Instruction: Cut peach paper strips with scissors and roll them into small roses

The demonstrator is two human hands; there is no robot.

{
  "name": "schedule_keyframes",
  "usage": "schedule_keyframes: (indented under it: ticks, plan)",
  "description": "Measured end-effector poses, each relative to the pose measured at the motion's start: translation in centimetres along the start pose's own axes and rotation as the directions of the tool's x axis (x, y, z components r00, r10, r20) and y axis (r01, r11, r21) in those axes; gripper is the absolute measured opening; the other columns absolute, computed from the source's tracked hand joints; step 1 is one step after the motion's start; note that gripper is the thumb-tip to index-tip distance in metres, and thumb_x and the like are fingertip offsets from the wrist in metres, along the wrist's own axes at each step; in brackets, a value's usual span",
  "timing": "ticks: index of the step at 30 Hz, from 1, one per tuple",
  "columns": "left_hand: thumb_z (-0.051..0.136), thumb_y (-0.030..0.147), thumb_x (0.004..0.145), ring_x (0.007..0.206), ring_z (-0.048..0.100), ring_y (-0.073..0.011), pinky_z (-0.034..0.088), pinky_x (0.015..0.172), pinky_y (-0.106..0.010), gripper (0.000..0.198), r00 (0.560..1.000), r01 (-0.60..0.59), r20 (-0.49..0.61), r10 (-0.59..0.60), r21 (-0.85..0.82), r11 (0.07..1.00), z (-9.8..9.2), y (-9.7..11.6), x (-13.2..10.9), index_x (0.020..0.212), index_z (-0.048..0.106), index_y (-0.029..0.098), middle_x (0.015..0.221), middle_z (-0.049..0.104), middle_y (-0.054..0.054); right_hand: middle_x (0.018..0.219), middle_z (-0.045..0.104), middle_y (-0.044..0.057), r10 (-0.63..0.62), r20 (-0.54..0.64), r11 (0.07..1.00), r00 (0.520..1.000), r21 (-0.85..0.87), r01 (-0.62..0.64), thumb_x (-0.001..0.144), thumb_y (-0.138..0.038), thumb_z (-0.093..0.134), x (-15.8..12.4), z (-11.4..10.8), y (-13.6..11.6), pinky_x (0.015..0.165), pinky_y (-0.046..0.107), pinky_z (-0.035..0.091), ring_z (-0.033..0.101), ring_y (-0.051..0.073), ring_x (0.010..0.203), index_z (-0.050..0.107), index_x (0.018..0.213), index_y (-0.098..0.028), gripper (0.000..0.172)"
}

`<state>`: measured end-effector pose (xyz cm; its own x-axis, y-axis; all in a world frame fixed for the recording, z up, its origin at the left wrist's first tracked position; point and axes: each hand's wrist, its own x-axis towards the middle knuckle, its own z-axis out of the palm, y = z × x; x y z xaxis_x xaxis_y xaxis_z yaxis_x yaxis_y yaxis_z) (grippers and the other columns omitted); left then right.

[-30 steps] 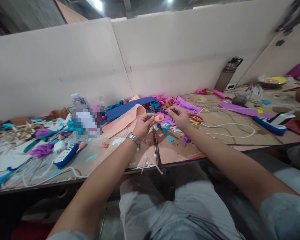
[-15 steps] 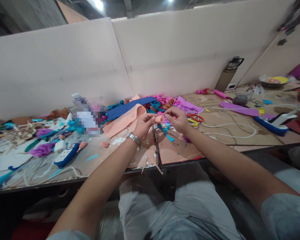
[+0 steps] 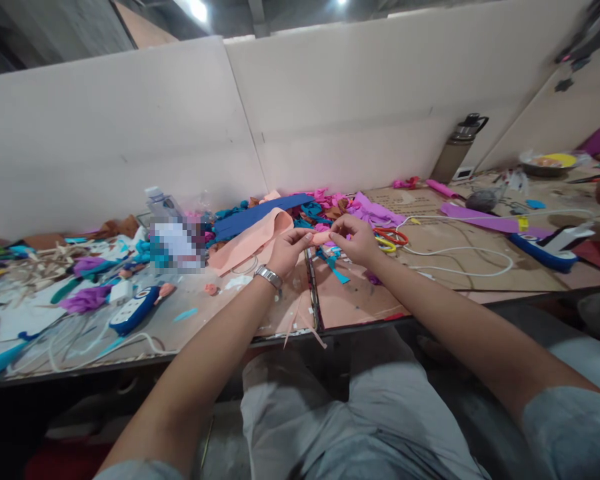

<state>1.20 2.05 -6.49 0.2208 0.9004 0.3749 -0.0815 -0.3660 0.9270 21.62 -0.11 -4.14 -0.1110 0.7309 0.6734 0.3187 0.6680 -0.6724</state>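
Nearest, grey-clad knees sit below the edge of the worktop (image 3: 360,303), a scuffed board smeared with old glue and strewn with scraps. Above its near edge the left hand (image 3: 286,250), a metal watch (image 3: 269,275) on its wrist, and the right hand (image 3: 356,239) meet over a small peach roll (image 3: 321,236) of soft sheet, foam or felt by its matt look. The fingers of both hands are drawn narrow and pinch the roll from either end, holding it just above the worktop, between the hands. Judging from this, the piece is already curled into a short tube, but the shaping looks unfinished, as both hands are needed to keep it closed; whether it is glued I cannot tell. Just behind the left hand lies a wide peach strip (image 3: 253,241), flat and flexible, of the same colour as the roll, so plenty of stock remains uncut. Beside the right hand lie scissors (image 3: 391,239) with red and yellow loops. To the left lies a blue-and-white glue gun (image 3: 134,309) among white cables; another (image 3: 547,247) lies to the right. Farther back, a heap of blue, teal, pink and purple offcuts (image 3: 325,207) rests against the white partition (image 3: 330,113), where a tall metal bottle (image 3: 457,148) stands.
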Motion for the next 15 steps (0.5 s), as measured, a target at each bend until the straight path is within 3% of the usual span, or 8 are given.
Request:
schedule_keyframes:
  ticks: [7,15]
  plan:
    - [0.079,0.049,0.077,0.083,0.069,-0.0182,0.058,0.082,-0.035,0.038,0.998,-0.012,-0.064,0.018,0.083,0.996,0.0,0.1,0.1,0.097,0.079,0.017,0.092,0.076,-0.008,0.072,0.063,0.001,0.031,-0.041,0.999,0.999,-0.039,-0.033,0.079,-0.028,0.067,0.0,0.0,0.0,0.061,0.03,0.042,0.053,0.015,0.062,0.063,0.073,-0.021,0.01]
    - [0.079,0.045,0.079,0.084,0.069,-0.0186,0.056,0.08,-0.033,0.032,0.988,-0.068,-0.121,0.091,0.186,0.98,0.1,1.1,-0.2,0.095,0.079,0.017,0.092,0.077,-0.007,0.073,0.065,0.002,0.093,-0.038,0.995,0.995,0.036,-0.092,0.085,-0.034,0.063,0.1,0.2,0.8,0.063,0.031,0.043,0.055,0.016,0.065,0.064,0.079,-0.02,0.014]
